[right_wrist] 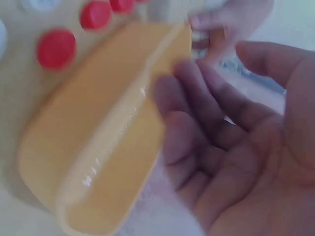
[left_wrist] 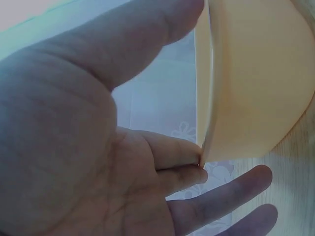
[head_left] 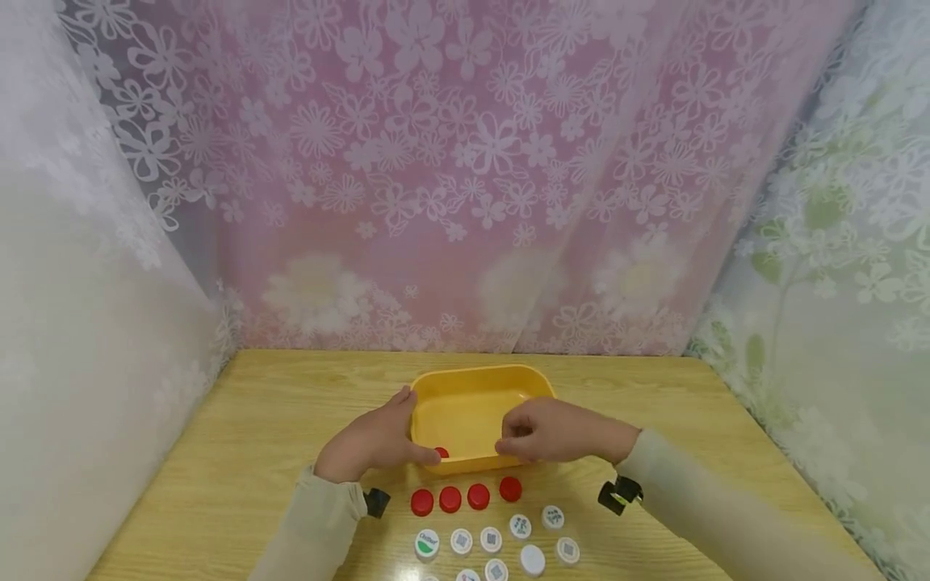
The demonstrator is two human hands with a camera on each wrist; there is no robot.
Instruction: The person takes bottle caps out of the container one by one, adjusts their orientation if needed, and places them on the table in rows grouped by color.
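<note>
A yellow plastic basin stands on the wooden table. My left hand holds its left end, the thumb on the near rim and the fingers at the left side; in the left wrist view, thumb and fingertips meet the rim. My right hand is over the near right rim. Its fingers are loosely bent, with the thumb apart and nothing visible between them. One red bottle cap lies inside the basin by the left thumb. Several red bottle caps form a row in front of the basin.
Several white bottle caps, some with printed tops, lie nearer me, beyond the red row. Some are cut off by the lower picture edge. A floral curtain hangs behind the table, with more fabric at both sides.
</note>
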